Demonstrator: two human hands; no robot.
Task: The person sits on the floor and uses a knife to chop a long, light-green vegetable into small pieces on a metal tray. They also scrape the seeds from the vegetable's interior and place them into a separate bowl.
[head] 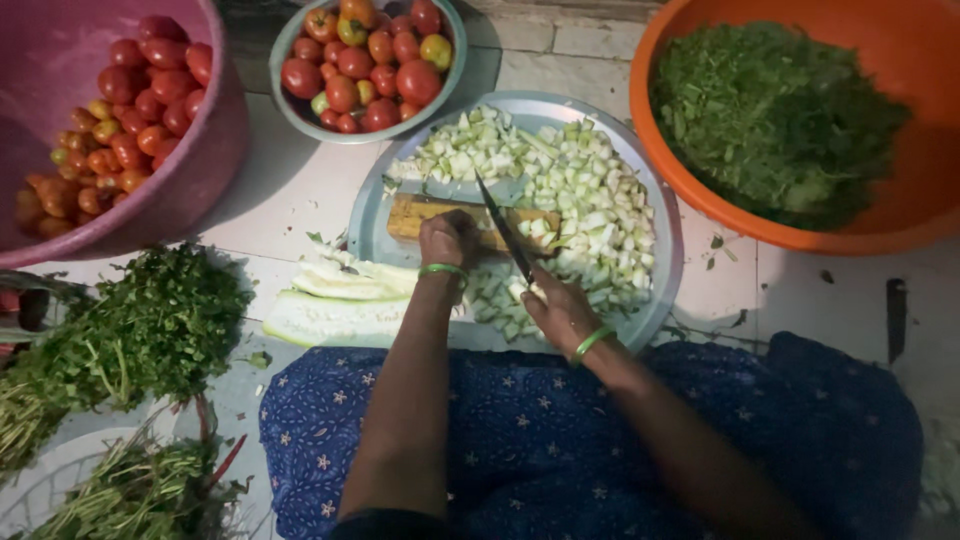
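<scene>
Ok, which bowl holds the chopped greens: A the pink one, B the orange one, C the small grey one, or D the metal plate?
B: the orange bowl at top right is full of chopped greens, while the pink bowl and the grey bowl hold tomatoes.

- Dull grey metal tray (660,215), smooth.
- Wooden board (420,215), matt, worn.
- Dark steel knife (503,232) blade.
- Glossy plastic: pink tub (190,190) far left, orange tub (700,200) far right.
- Printed blue cloth (560,440), near.
</scene>
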